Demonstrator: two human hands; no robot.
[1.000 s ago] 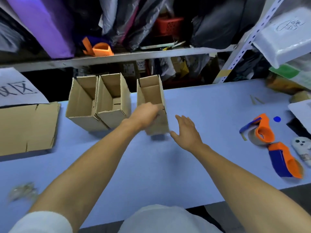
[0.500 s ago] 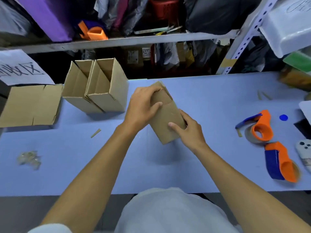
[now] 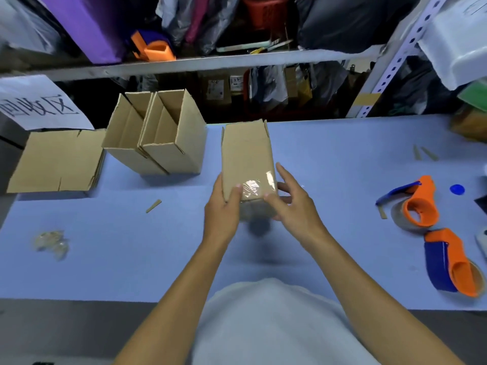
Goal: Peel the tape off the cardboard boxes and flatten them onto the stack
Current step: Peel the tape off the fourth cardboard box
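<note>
Held over the middle of the blue table (image 3: 329, 164): a cardboard box (image 3: 246, 154), lying lengthwise, clear tape (image 3: 257, 187) glossy across its near end. Gripped at that end from both sides, left hand (image 3: 222, 209) with thumb curled onto the top face, right hand (image 3: 292, 204) with thumb at the taped corner and fingers along the far side. Underside hidden; near end blurred, so possibly tape wrapping below. To the left, two open boxes (image 3: 158, 135) upright and touching, then a flattened stack (image 3: 58, 160) at the table edge. Crumpled tape wad (image 3: 51, 241) near left. Two orange tape dispensers (image 3: 419, 204) right, one cut off. Behind, cluttered shelf (image 3: 210, 63), dim.
</note>
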